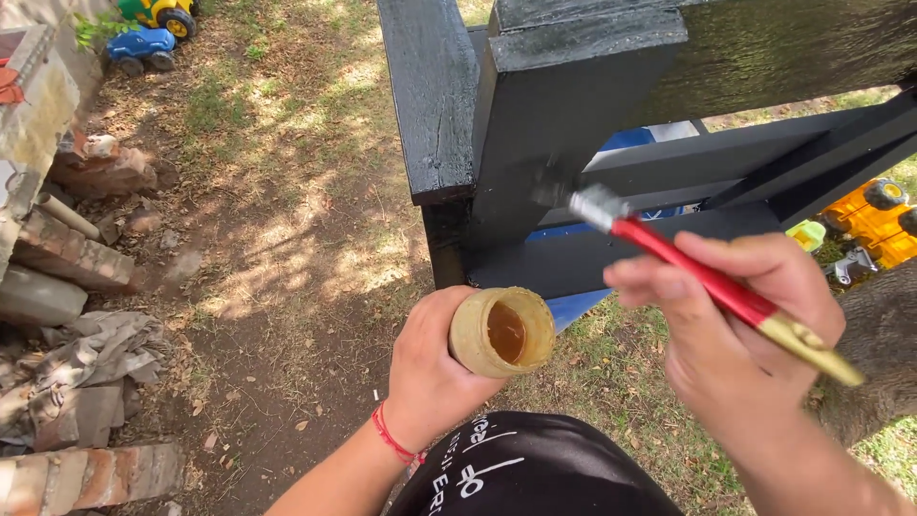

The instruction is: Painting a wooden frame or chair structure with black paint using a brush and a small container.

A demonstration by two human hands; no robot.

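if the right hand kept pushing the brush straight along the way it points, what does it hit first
The right hand aims the red-handled brush up and left. Its bristles already seem to touch the black wooden post, so the post comes first, though depth is hard to judge.

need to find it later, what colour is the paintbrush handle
Red, with a gold end, on the paintbrush in the right hand; head view.
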